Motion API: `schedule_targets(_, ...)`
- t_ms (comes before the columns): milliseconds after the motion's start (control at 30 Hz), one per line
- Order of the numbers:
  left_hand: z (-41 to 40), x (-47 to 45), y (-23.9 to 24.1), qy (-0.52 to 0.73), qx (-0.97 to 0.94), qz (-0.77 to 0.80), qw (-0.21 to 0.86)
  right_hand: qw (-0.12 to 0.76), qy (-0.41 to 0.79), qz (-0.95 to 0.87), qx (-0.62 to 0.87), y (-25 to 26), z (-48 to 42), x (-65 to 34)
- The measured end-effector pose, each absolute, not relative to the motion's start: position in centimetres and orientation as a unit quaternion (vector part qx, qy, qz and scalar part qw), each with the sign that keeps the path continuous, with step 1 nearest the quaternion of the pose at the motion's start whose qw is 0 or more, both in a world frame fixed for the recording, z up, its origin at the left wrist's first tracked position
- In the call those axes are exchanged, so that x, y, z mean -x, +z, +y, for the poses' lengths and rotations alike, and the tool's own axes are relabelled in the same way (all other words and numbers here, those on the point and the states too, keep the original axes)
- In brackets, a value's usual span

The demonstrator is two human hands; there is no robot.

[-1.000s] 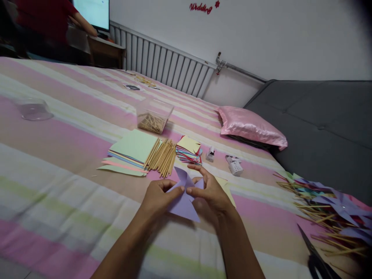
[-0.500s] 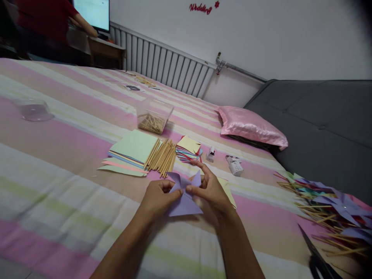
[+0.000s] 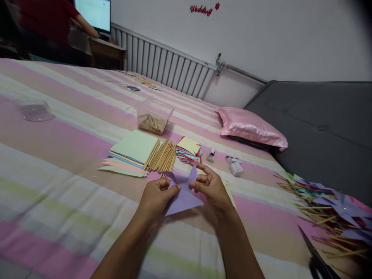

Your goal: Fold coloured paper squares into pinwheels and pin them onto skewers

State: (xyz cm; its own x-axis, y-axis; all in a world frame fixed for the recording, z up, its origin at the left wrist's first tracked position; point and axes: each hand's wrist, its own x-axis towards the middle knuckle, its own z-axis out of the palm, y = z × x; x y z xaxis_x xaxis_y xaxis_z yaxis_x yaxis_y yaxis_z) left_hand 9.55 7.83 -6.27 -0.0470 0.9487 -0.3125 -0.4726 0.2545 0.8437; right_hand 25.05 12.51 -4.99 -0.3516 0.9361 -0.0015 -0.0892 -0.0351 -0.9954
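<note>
Both of my hands pinch a lilac paper piece with folded-up pointed flaps, held just above the striped bedsheet. My left hand grips its left side with thumb and fingers closed. My right hand holds a flap near the middle, fingers curled. Behind them lie a bundle of wooden sticks, a stack of pastel paper sheets and a small stack of coloured squares.
A clear box of sticks, a clear lid, a pink pillow, small white items. Finished pinwheels on sticks and black scissors lie at right. A person in red stands far left by a monitor.
The lilac paper has been turned and refolded between my fingers; a flap now points up in the middle. My hands stayed in about the same place.
</note>
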Motion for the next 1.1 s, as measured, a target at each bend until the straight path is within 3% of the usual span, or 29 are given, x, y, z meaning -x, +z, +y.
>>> schedule_targets(800,7.7,-9.6,-6.0,0.561,-0.249,0.485,0.623,0.446,0.584,-0.545,0.404,-5.1,12.6,-24.8)
schedule_targets(1000,7.8,-9.1,-5.5,0.618,-0.167,0.523,0.562,0.550,0.434,-0.588,0.405,-5.0,12.4,-24.6)
schedule_targets(1100,8.0,-8.9,-5.4,0.642,-0.125,0.493,0.573,0.538,0.400,-0.633,0.386,-4.7,11.9,-24.7)
